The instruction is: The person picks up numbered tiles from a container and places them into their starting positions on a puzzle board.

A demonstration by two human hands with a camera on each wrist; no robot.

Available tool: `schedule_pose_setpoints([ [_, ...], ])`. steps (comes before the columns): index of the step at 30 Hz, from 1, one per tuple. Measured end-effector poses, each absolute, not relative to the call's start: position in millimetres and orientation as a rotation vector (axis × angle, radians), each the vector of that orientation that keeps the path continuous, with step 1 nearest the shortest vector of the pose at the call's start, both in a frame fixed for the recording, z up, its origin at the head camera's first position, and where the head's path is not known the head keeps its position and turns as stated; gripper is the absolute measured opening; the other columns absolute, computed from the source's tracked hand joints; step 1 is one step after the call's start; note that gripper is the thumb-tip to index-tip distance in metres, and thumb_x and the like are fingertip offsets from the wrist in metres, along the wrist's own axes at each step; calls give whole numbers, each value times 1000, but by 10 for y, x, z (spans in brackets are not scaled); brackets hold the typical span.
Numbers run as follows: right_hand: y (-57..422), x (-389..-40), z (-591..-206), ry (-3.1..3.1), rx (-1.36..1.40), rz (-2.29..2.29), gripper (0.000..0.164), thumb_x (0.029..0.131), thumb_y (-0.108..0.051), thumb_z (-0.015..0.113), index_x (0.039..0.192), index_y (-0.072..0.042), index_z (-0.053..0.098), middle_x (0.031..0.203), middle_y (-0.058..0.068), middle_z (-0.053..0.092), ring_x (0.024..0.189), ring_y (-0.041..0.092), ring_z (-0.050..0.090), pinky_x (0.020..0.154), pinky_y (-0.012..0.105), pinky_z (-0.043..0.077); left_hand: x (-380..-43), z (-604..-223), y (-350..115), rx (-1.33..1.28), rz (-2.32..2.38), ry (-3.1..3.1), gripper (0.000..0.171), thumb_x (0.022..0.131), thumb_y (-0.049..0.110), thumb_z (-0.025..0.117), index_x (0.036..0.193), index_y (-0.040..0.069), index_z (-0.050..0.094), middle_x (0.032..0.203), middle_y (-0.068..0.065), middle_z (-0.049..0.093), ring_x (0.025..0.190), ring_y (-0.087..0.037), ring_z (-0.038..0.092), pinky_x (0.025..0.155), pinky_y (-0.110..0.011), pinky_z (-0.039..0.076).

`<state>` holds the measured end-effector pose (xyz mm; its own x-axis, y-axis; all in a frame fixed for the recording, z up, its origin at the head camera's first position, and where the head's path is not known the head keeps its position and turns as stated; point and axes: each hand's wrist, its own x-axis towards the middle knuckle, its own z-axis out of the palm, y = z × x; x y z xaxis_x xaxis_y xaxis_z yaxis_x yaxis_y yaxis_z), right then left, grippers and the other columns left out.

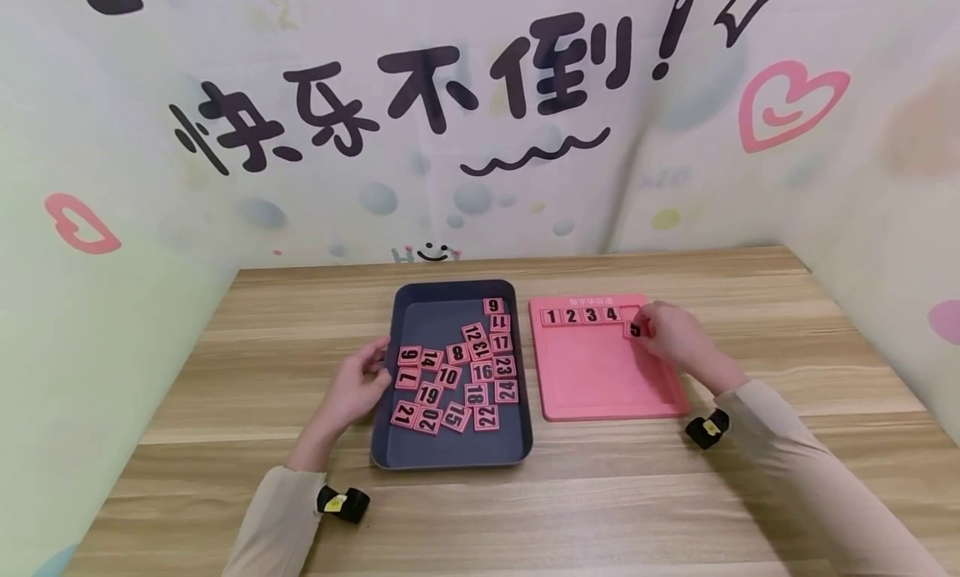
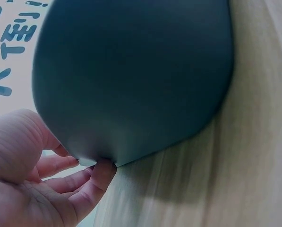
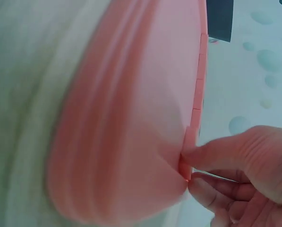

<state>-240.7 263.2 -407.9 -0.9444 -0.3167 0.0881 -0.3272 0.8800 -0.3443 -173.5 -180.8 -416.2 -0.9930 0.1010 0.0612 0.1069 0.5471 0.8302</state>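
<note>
Right grip (image 1: 678, 335) pinching tile 5 (image 1: 633, 330); left grip (image 1: 358, 389) holding the tray (image 1: 450, 454); pushed askew, the tile could jam against tile 4 (image 1: 612, 314).

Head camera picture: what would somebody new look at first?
Probably the big black writing across the backdrop. Below it, a pink board carries tiles 1 to 4 along its top, and the right hand pinches tile 5. Left of the board sits a dark tray holding jumbled number tiles.
</note>
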Motion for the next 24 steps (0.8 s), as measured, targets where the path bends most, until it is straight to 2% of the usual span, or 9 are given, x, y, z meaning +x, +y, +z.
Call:
schedule_pose_setpoints([
  [5,2652,-2475,-4112,-2949,505,617,10,74,8,66,83,7,63,78,17,56,71,29,54,65,43,49,-1739,-4169,-1806,-187,-1487,-2759,51,82,-9,50,132,-13,43,111,-28,59,97,-34,57,85,-42,46],
  [10,2677,-2595,-4111,-2926,463,636,9,74,6,68,78,5,60,75,18,60,70,31,57,66,45,49,-1731,-4153,-1809,-201,-1493,-2745,50,82,-10,49,132,-14,43,111,-29,59,96,-34,57,84,-41,47],
  [17,2711,-2669,-4092,-2970,389,647,11,77,0,70,78,4,60,72,15,61,65,26,56,60,41,48,-1738,-4166,-1799,-203,-1468,-2741,51,81,-11,50,131,-14,43,110,-29,59,95,-34,57,84,-43,48],
  [24,2731,-2689,-4123,-2969,360,695,12,77,-3,71,77,4,61,71,14,61,65,26,56,60,37,46,-1735,-4173,-1817,-217,-1464,-2735,50,82,-11,50,131,-15,43,110,-30,59,96,-36,57,84,-42,48],
])
